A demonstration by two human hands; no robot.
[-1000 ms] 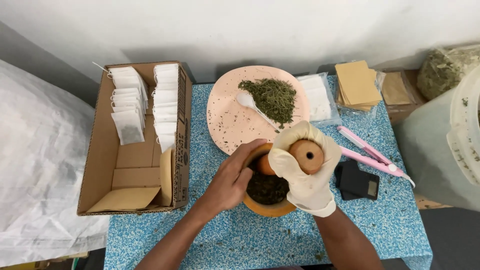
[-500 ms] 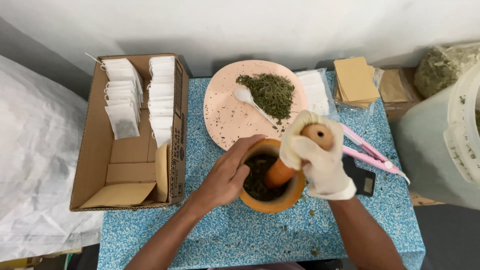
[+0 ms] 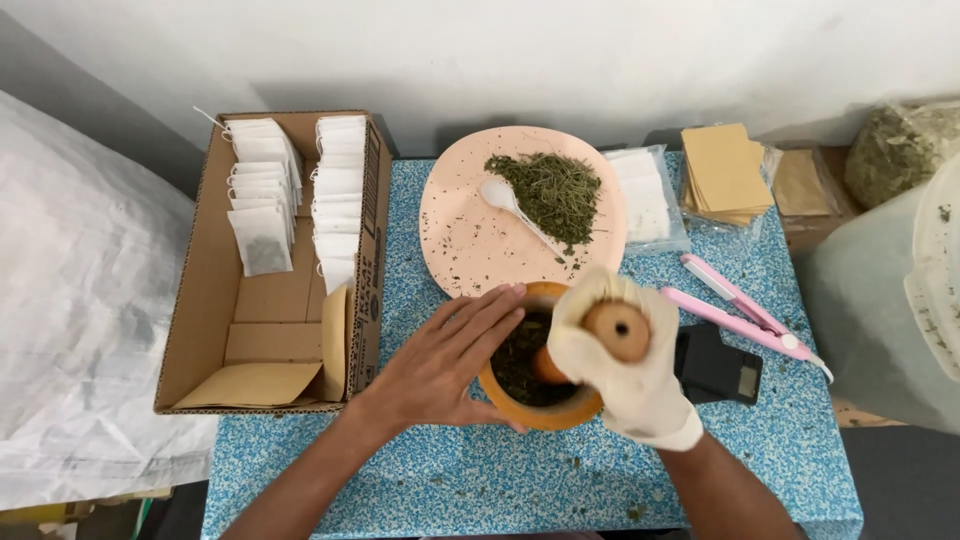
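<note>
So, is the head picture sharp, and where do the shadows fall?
In the head view, light is soft and even; the herbs on the pink plate look sharp, the gloved right hand on the wooden pestle slightly soft; faint shadows behind the plate and inside the cardboard box.

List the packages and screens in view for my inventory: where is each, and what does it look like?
Cardboard box: left of table, brown, open, holding white sachets.
Clear bag: right of pink plate, white sheets inside.
Tan envelopes: far right, stacked.
Black scale: right of mortar, small grey screen.
</note>
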